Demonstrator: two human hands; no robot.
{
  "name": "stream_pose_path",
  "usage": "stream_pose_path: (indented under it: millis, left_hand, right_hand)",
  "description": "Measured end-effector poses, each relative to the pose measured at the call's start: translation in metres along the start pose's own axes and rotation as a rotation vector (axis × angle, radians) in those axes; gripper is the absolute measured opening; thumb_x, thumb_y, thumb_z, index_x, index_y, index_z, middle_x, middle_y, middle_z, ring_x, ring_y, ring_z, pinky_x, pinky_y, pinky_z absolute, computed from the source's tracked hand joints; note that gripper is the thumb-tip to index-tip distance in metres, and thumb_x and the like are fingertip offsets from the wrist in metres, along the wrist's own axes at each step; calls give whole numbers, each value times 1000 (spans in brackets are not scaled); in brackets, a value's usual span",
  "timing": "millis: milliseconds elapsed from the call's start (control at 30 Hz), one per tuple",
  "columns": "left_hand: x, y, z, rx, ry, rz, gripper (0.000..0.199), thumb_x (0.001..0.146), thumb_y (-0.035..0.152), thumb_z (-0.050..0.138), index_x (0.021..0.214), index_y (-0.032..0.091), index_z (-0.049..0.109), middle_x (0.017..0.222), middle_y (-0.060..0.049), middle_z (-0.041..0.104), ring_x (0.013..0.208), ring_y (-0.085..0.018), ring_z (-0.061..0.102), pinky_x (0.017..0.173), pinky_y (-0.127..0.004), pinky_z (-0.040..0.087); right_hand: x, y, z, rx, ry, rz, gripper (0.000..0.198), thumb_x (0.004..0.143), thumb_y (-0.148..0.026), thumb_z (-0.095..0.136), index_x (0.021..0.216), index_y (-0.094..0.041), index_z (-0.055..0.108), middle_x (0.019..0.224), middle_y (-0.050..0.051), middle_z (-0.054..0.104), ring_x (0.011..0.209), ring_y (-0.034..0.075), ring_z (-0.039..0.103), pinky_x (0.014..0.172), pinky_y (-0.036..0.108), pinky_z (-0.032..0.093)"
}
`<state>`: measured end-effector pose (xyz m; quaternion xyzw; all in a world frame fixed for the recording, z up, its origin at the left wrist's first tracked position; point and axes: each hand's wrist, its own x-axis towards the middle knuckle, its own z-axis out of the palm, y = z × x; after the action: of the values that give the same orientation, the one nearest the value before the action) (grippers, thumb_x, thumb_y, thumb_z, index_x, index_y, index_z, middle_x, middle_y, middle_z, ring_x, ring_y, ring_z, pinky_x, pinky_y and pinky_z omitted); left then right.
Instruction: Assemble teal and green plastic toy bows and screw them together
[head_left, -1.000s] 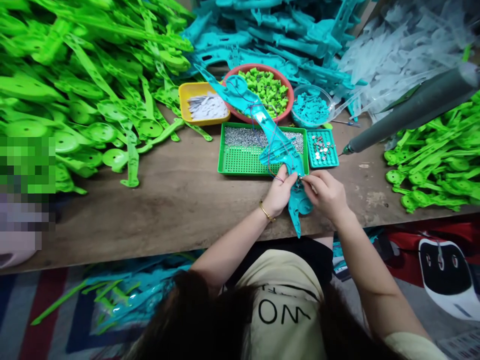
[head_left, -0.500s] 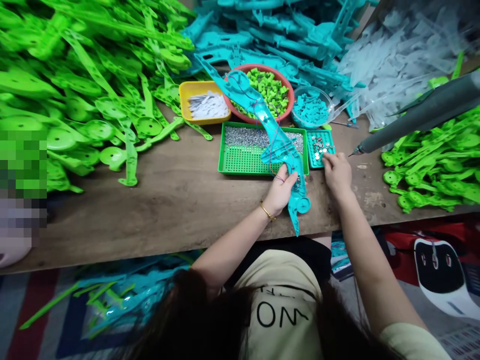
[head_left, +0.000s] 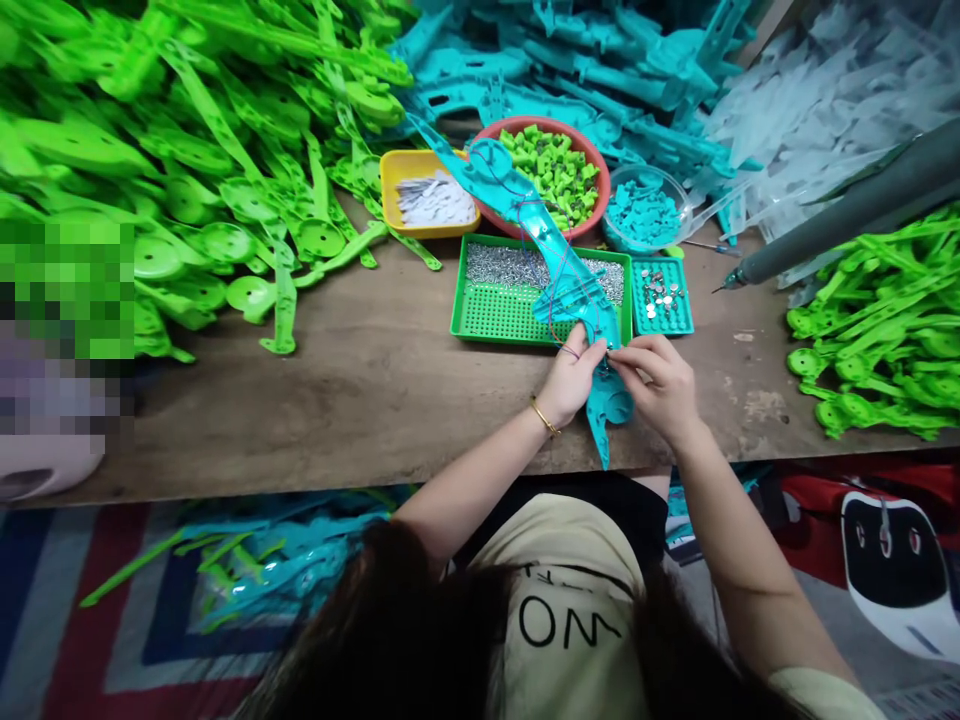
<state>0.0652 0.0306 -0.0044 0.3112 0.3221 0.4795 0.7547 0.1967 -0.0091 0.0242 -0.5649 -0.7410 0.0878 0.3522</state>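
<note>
My left hand [head_left: 570, 383] is closed around the lower part of a long turquoise plastic shell [head_left: 551, 245], thumb on top. Thin red and blue wires [head_left: 553, 290] run along the shell's open inner side. At the shell's lower compartment, my right hand [head_left: 661, 388] has thumb and forefinger pinched together beside the left thumb; what they hold is too small to make out. Just beyond the right hand lies a small teal tray [head_left: 681, 322] with round silver discs like button cells [head_left: 651, 311]. Under the shell stands a green perforated tray [head_left: 465, 325] of small screws [head_left: 499, 268].
Behind stand a yellow tray [head_left: 388, 195] of white strips, a red bowl [head_left: 602, 205] of green pieces and a clear bowl [head_left: 684, 215] of turquoise pieces. Green parts [head_left: 90, 150] heap at left. A hanging screwdriver [head_left: 825, 230] juts in from the right.
My right hand has moved from the small teal tray leftward and toward me, up to the shell's lower compartment. My left hand keeps its hold on the shell. The whole view has shifted slightly.
</note>
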Motion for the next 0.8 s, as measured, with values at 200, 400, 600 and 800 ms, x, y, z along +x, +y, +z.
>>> stream_pose_path:
  millis: [200, 400, 600, 800]
  left_hand:
    - [-2, 0, 1, -14, -5, -6, 15, 82, 29, 68, 92, 21, 60, 83, 2, 65, 85, -15, 60, 88, -29, 47]
    - [-21, 11, 10, -86, -41, -109, 26, 77, 27, 74, 96, 20, 57, 89, 1, 70, 92, -17, 66, 90, -31, 50]
    - [-20, 51, 17, -223, 122, -3, 23, 83, 18, 64, 101, 22, 51, 93, -1, 71, 103, -20, 68, 98, -39, 50]
    - [-16, 58, 30, -275, 253, 97, 15, 89, 15, 55, 101, 23, 48, 90, -1, 70, 104, -19, 68, 97, -39, 50]
  right_hand:
    - [7, 4, -5, 163, -117, 141, 8, 87, -28, 64, 86, -24, 71, 87, 3, 65, 82, 16, 61, 75, 32, 50]
    - [15, 8, 0, 1046, -163, 782, 47, 49, -29, 91, 79, -21, 56, 67, -8, 54, 60, 7, 49, 56, 20, 41]
    - [-31, 2, -7, 1343, 72, 999, 35, 63, -43, 84, 82, -21, 64, 70, -5, 62, 62, 6, 57, 57, 19, 46]
    - [-66, -40, 23, 1343, -14, 991, 43, 61, -29, 86, 101, -24, 69, 105, 3, 73, 87, 18, 70, 70, 28, 56]
